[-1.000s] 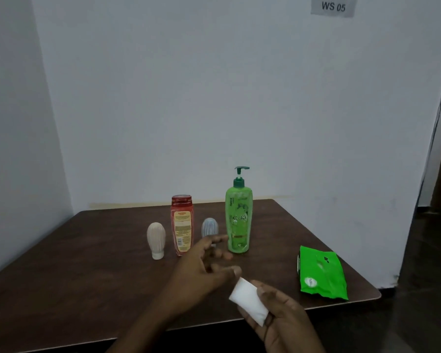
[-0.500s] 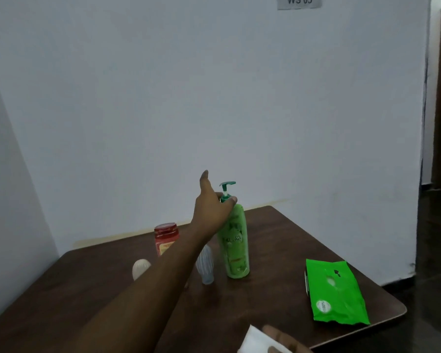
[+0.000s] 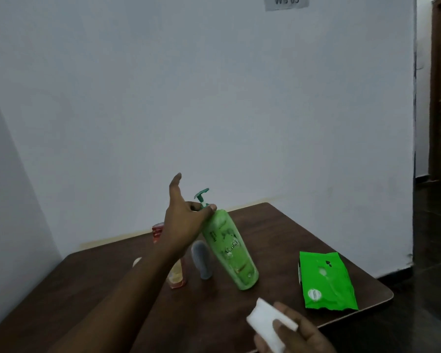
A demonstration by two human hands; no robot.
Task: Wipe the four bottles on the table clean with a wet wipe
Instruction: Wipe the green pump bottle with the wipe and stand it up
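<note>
Head view. The green pump bottle (image 3: 229,248) is being gripped at its neck, just under the pump, by the left hand (image 3: 183,220). Thumb and curled fingers are being closed round the neck, while the forefinger is being held out straight, pointing upward. The bottle is being tilted, with its top leaning left. Whether its base is resting on the table (image 3: 278,233) or being held just above it cannot be told. Its long axis is running from the left hand down and to the right.

The wet wipe (image 3: 266,324), folded into a white pad, is being pinched between thumb and fingers of the right hand (image 3: 293,335). That hand is being held low in the frame, apart from the bottle and nearer its base than its neck. By judgement, the bottle's body is being presented to the right hand, so the wipe is to be carried up and forward onto it.

The red bottle (image 3: 177,276), the grey bottle (image 3: 201,261) and the cream bottle (image 3: 137,262) are standing just left of the green one, partly hidden by the left forearm. The green wipe pack (image 3: 326,281) is lying flat to the right.
</note>
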